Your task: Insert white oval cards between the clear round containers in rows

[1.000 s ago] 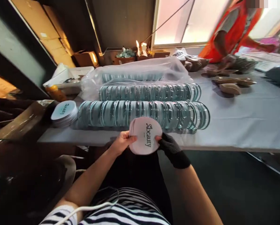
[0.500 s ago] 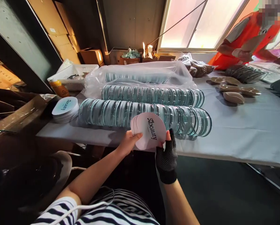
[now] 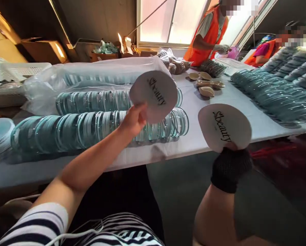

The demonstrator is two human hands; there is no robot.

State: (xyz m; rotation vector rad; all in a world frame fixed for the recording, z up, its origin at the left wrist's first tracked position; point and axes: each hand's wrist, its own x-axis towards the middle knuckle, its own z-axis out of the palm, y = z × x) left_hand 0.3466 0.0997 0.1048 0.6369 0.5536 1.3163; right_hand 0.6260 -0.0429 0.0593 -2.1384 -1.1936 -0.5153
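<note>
the left hand (image 3: 134,119) is bare, its fingers pinched on the lower left edge of a card (image 3: 153,95), a thin, matte, pale pink sheet cut to a rounded shape with one flatter side; it is held up over the table, face toward the camera, and the black script word "beauty" runs slantwise down it from upper left to lower right. the right hand (image 3: 231,160), in a black knitted fingerless glove, clamps the bottom edge of a second card (image 3: 224,127) of the same cut and print, held just off the near table edge, well apart from the first; its lettering slants the same way, and its fingers are mostly hidden behind the card. behind the left card lie long rows of clear round lids (image 3: 91,126) with teal rims, standing on edge and packed face to face, their rows running left to right on the pale cloth of the table (image 3: 199,136). one row further back sits under a crinkled clear plastic bag (image 3: 91,73). more teal rows (image 3: 270,94) lie at the right, and small tan cupped pieces (image 3: 205,90) beyond
</note>
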